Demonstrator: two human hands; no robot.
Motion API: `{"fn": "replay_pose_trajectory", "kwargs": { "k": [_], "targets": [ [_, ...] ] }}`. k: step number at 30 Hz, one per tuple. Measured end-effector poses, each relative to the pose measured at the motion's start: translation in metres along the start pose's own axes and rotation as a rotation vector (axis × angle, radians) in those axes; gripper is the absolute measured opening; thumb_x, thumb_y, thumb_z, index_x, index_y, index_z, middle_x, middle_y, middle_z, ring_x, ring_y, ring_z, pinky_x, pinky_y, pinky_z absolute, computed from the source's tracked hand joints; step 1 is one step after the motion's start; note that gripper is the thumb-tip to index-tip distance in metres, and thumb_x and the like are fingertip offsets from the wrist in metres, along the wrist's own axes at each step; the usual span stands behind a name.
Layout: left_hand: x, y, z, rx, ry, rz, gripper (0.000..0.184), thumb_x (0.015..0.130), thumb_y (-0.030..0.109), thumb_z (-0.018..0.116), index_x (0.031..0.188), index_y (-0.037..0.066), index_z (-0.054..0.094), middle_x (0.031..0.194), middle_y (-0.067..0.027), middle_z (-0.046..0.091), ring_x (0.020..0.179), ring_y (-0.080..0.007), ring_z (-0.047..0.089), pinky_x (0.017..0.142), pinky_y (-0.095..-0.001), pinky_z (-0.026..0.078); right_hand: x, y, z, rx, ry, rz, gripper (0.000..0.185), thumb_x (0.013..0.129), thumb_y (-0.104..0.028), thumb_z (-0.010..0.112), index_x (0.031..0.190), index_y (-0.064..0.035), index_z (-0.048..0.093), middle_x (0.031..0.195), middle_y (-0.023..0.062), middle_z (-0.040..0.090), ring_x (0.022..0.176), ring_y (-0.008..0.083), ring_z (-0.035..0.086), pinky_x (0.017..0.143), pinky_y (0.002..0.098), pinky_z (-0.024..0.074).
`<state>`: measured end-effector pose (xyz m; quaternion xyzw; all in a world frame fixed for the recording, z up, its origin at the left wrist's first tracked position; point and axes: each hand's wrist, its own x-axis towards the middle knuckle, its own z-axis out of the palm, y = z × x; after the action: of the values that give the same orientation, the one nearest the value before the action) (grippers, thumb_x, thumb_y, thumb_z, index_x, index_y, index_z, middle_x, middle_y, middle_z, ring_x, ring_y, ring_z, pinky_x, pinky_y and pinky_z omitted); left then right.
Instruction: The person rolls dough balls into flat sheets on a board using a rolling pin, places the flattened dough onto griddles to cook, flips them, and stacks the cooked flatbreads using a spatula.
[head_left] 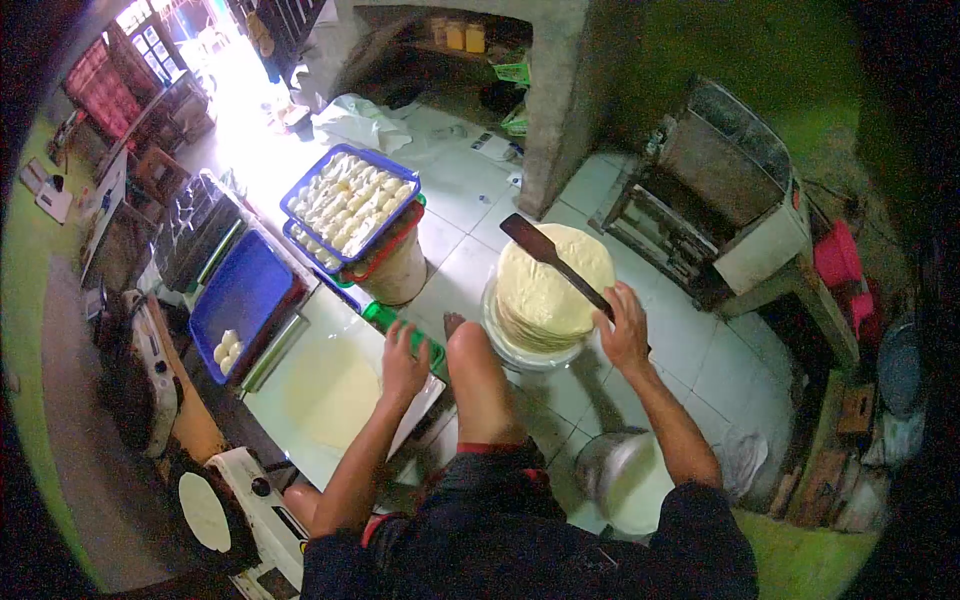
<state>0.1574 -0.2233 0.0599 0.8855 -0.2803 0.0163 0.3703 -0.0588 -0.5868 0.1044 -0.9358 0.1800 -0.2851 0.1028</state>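
My right hand (pixel 627 330) grips the handle of a dark flat spatula (pixel 530 240), whose blade lies above a tall stack of pale flatbreads (pixel 560 295). My left hand (pixel 405 360) is closed over a green bottle (pixel 379 316), which lies at the far edge of a white board (pixel 275 410). On that board is a thin round sheet of dough (pixel 335 385). At lower left, a pale flatbread (pixel 204 512) lies in a dark pan (pixel 238 550) on a stove (pixel 260 500).
A blue tray (pixel 240 275) left of the board holds a few dough balls (pixel 228 350). Another blue tray (pixel 410 180), full of dough pieces, sits atop a bucket (pixel 405 275). A whitish bucket (pixel 635 490) stands at lower right. A metal-sided stand (pixel 735 180) is at upper right.
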Motion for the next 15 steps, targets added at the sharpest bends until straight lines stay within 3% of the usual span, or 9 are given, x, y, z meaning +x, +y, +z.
{"fn": "replay_pose_trajectory", "kwargs": {
  "k": [1, 4, 6, 8, 9, 10, 11, 14, 15],
  "targets": [
    [-0.032, -0.016, -0.021, -0.003, -0.058, -0.033, 0.041, 0.086, 0.016, 0.067, 0.123, 0.002, 0.058, 0.134, -0.0312, 0.049, 0.126, -0.0485, 0.048, 0.107, -0.0489, 0.041, -0.005, -0.022, -0.005, 0.02, -0.159, 0.005, 0.057, 0.085, -0.026, 0.071, 0.134, -0.0023, 0.054, 0.144, 0.0222, 0.046, 0.133, 0.0413, 0.044, 0.107, 0.0538, 0.0368],
    [-0.135, -0.054, -0.078, 0.128, -0.176, -0.039, 0.039, 0.083, 0.018, 0.071, 0.118, 0.003, 0.059, 0.138, -0.0271, 0.048, 0.126, -0.052, 0.046, 0.106, -0.0512, 0.041, -0.043, -0.07, -0.007, -0.147, -0.278, -0.26, 0.051, 0.085, -0.026, 0.071, 0.129, -0.0016, 0.059, 0.13, 0.0194, 0.06, 0.122, 0.0365, 0.056, 0.107, 0.0528, 0.0372],
    [-0.187, -0.071, -0.105, 0.339, -0.27, 0.005, 0.034, 0.085, 0.014, 0.068, 0.115, 0.002, 0.059, 0.142, -0.0259, 0.045, 0.128, -0.0536, 0.044, 0.107, -0.0517, 0.041, -0.057, -0.084, -0.001, 0.051, -0.45, -0.156, 0.038, 0.089, -0.023, 0.068, 0.121, -0.0035, 0.065, 0.121, 0.0164, 0.067, 0.111, 0.0329, 0.063, 0.104, 0.0502, 0.0408],
    [-0.203, -0.086, -0.114, 0.426, -0.24, 0.067, 0.031, 0.086, 0.013, 0.065, 0.113, 0.002, 0.058, 0.133, -0.0265, 0.051, 0.12, -0.0515, 0.05, 0.101, -0.0522, 0.044, -0.06, -0.104, 0.011, 0.22, -0.549, -0.114, 0.028, 0.091, -0.022, 0.067, 0.113, -0.0051, 0.07, 0.109, 0.0132, 0.072, 0.1, 0.03, 0.068, 0.099, 0.0482, 0.0447],
    [-0.209, -0.094, -0.117, 0.469, -0.22, 0.098, 0.029, 0.086, 0.012, 0.064, 0.112, 0.002, 0.058, 0.128, -0.0268, 0.053, 0.115, -0.0504, 0.052, 0.098, -0.0525, 0.045, -0.052, -0.119, 0.022, 0.286, -0.553, -0.124, 0.024, 0.09, -0.022, 0.068, 0.108, -0.0058, 0.072, 0.102, 0.0114, 0.073, 0.094, 0.029, 0.07, 0.096, 0.0474, 0.0468],
    [-0.209, -0.107, -0.12, 0.361, -0.242, -0.016, 0.027, 0.087, 0.012, 0.063, 0.111, 0.001, 0.057, 0.121, -0.0267, 0.055, 0.109, -0.0496, 0.054, 0.093, -0.0534, 0.045, -0.043, -0.136, 0.034, 0.353, -0.557, -0.137, 0.021, 0.09, -0.022, 0.068, 0.104, -0.0065, 0.074, 0.095, 0.0097, 0.075, 0.089, 0.0279, 0.071, 0.092, 0.0467, 0.0489],
    [-0.198, -0.12, -0.125, 0.255, -0.258, -0.131, 0.025, 0.087, 0.012, 0.062, 0.109, 0.001, 0.056, 0.114, -0.0265, 0.057, 0.102, -0.0488, 0.055, 0.089, -0.0543, 0.045, -0.034, -0.156, 0.042, 0.47, -0.517, -0.143, 0.018, 0.09, -0.021, 0.068, 0.097, -0.0051, 0.074, 0.094, 0.0133, 0.074, 0.086, 0.0303, 0.071, 0.08, 0.0443, 0.053],
    [-0.146, -0.141, -0.156, 0.306, -0.17, -0.101, 0.025, 0.088, 0.013, 0.06, 0.107, 0.0, 0.052, 0.089, -0.0259, 0.057, 0.08, -0.0472, 0.054, 0.074, -0.0574, 0.04, -0.004, -0.218, 0.075, 0.537, -0.643, -0.218, 0.018, 0.09, -0.019, 0.068, 0.097, -0.0042, 0.074, 0.091, 0.0157, 0.073, 0.084, 0.0321, 0.07, 0.075, 0.0415, 0.0544],
    [-0.121, -0.148, -0.174, 0.34, -0.273, -0.221, 0.03, 0.09, 0.016, 0.058, 0.114, 0.0, 0.049, 0.088, -0.0263, 0.06, 0.085, -0.0455, 0.057, 0.078, -0.0592, 0.041, -0.003, -0.237, 0.097, 0.713, -0.651, -0.142, 0.018, 0.089, -0.019, 0.067, 0.096, -0.0036, 0.074, 0.089, 0.0177, 0.072, 0.082, 0.0338, 0.07, 0.072, 0.0399, 0.0547]
  ]
}}
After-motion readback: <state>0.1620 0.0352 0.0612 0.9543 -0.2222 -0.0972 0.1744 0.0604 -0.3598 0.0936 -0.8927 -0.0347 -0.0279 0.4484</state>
